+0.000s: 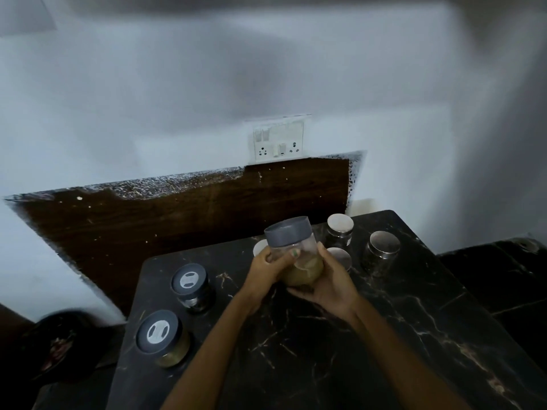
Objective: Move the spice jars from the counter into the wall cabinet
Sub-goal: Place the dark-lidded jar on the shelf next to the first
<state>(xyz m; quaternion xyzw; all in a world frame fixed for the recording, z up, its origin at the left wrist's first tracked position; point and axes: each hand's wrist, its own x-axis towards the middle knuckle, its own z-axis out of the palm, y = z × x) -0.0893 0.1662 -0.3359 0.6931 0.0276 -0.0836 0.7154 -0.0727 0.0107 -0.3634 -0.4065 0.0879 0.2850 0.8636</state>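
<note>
Three grey-lidded jars (296,253), four steel-lidded jars (381,250), one socket plate (278,140).

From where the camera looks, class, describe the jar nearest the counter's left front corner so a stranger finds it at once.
Start at the black marble counter and go to its left front corner. The nearest jar has a grey lid with a white centre and holds yellowish powder; the jar behind it looks dark.

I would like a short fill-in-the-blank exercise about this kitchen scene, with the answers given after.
1. Both hands (left hand, right hand) hold one jar with a ____ lid.
2. The held jar contains a ____ powder.
3. On the wall, the switchboard sits above the ____ backsplash panel.

Missing words: grey; yellowish-brown; wooden
</note>
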